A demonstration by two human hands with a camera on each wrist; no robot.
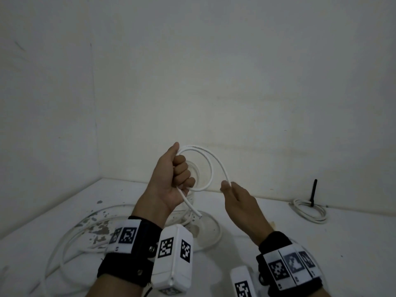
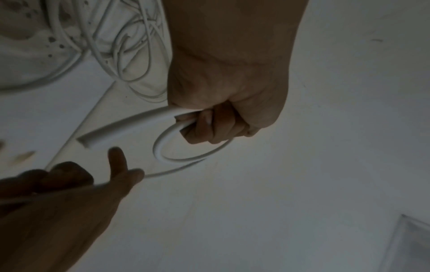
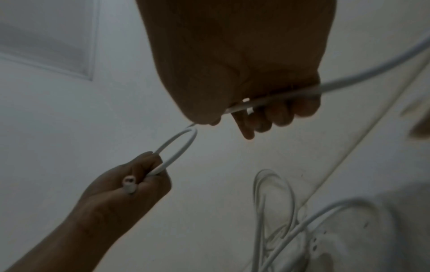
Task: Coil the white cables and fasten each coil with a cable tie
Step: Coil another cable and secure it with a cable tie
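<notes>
A: How does the white cable [image 1: 211,166] look?

B: Thick, smooth, round in section, bent into one open loop in the air above the desk [image 1: 278,230]. Its cut end [image 1: 199,215] pokes out below the left hand [image 1: 171,181] and points down toward the desk.

A: How many cables do you count?

B: One in the hands. A loose cable [image 1: 64,243] sprawls in wide rings on the desk, under the left forearm; the left wrist view shows a tangle of thinner strands [image 2: 135,55] there too, and I cannot count those. Then one small finished coil [image 1: 308,211] lies far right by the wall, with a black cable tie [image 1: 314,192] standing up from it. So one tie in view.

A: And the hands?

B: The left hand is a raised fist, thumb on top, fingers wrapped tight round the cable where the loop crosses. The right hand [image 1: 242,202] is lower and to the right, back of the hand toward the camera, pinching the far side of the loop between thumb and fingertips. The right wrist view shows the cable running across the curled fingers [image 3: 279,114] and away to the right.

A: Both wrists strapped?

B: Yes, each wears a black wristband [image 1: 126,264] carrying white boxes with black-and-white square markers.
</notes>
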